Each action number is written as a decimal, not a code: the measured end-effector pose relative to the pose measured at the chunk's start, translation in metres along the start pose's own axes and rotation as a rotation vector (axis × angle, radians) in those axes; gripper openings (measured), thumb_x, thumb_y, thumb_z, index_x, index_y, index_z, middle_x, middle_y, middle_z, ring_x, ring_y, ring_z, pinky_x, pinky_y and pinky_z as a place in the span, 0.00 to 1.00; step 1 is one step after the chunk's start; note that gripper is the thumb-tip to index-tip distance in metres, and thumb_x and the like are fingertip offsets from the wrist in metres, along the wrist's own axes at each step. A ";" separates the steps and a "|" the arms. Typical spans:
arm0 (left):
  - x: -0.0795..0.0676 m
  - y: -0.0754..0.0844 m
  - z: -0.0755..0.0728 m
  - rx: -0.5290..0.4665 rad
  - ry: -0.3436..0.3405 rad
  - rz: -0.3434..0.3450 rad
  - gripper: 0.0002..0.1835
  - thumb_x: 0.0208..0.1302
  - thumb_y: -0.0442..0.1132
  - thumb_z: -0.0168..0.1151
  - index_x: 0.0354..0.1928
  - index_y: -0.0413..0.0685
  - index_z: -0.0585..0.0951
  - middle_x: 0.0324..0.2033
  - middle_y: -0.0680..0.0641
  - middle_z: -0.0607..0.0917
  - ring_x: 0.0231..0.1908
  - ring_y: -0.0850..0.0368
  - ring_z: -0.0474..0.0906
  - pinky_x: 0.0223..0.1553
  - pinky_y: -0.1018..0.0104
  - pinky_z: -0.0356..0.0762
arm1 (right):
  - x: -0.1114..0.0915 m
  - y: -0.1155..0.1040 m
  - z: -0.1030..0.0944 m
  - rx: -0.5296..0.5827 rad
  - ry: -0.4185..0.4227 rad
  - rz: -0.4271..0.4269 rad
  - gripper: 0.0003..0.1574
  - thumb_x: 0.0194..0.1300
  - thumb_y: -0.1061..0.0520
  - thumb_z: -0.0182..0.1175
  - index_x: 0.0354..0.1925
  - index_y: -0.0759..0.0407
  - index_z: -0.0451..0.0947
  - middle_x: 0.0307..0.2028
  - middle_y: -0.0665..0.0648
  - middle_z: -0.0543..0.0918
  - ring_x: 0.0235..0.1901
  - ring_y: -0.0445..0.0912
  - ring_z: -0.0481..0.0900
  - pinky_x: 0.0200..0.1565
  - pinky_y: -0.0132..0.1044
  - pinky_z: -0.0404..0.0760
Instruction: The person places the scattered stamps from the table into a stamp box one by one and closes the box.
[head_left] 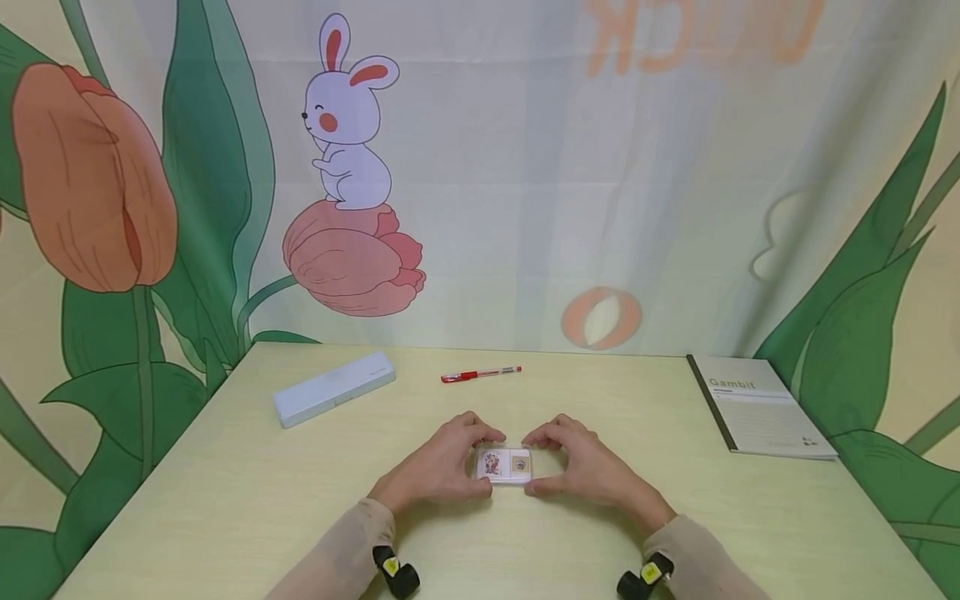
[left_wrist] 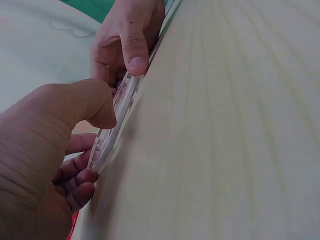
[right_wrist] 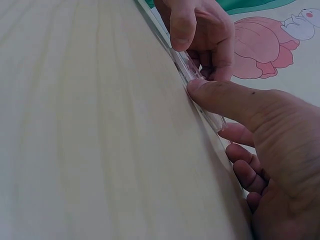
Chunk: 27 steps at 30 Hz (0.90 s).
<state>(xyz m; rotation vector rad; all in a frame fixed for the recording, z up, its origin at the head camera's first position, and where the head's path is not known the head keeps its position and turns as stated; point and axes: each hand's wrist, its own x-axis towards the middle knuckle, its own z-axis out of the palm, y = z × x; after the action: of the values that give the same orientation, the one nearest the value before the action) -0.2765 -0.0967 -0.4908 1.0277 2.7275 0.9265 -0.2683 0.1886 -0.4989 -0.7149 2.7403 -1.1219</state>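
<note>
A small flat case [head_left: 505,467] of clear plastic, white inside with two little pictures on its face, lies at the front middle of the table. My left hand [head_left: 456,458] grips its left end, thumb at the near edge and fingers at the far one. From the other side my right hand [head_left: 588,465] holds the right end in the same way. In the left wrist view the clear rim of the case [left_wrist: 112,127] shows between the two hands, low over the tabletop. The right wrist view has the right thumb on the edge of the case [right_wrist: 212,117].
A pale blue-white oblong box [head_left: 335,389] lies at the back left of the wooden table [head_left: 360,458]. Behind the hands is a red pen [head_left: 481,375]. A notebook [head_left: 761,408] with a dark spine lies at the right. A printed curtain [head_left: 510,208] hangs behind the table.
</note>
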 end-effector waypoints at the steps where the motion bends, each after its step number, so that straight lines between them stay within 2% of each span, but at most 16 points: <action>1: 0.000 0.000 0.000 0.000 -0.001 -0.001 0.36 0.57 0.42 0.79 0.69 0.46 0.84 0.56 0.51 0.81 0.55 0.57 0.76 0.64 0.57 0.77 | 0.000 0.000 0.000 0.000 -0.001 -0.001 0.38 0.55 0.40 0.88 0.60 0.44 0.86 0.53 0.46 0.79 0.55 0.45 0.76 0.64 0.54 0.75; 18: -0.003 -0.005 0.001 -0.002 0.009 0.022 0.37 0.56 0.42 0.79 0.70 0.45 0.83 0.56 0.50 0.81 0.55 0.56 0.77 0.63 0.57 0.76 | -0.002 0.000 0.001 -0.005 0.002 -0.018 0.34 0.59 0.37 0.86 0.60 0.42 0.86 0.52 0.47 0.79 0.55 0.46 0.74 0.64 0.55 0.71; 22: -0.008 -0.009 -0.001 0.013 0.032 0.019 0.36 0.58 0.44 0.80 0.70 0.47 0.83 0.58 0.49 0.80 0.58 0.54 0.75 0.65 0.53 0.75 | -0.002 0.000 0.001 -0.013 0.006 -0.036 0.34 0.60 0.37 0.85 0.60 0.43 0.86 0.52 0.47 0.79 0.55 0.46 0.74 0.63 0.56 0.70; 27: -0.017 -0.018 0.001 0.018 0.087 -0.002 0.34 0.58 0.51 0.82 0.67 0.53 0.86 0.58 0.51 0.79 0.62 0.53 0.71 0.67 0.46 0.72 | -0.001 0.000 0.001 -0.020 0.007 -0.020 0.34 0.58 0.38 0.86 0.59 0.40 0.86 0.52 0.45 0.79 0.55 0.45 0.75 0.65 0.56 0.67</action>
<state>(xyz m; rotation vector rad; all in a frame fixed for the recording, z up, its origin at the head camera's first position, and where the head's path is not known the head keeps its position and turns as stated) -0.2733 -0.1180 -0.5043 1.0111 2.8118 0.9700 -0.2674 0.1882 -0.4999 -0.7435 2.7599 -1.1038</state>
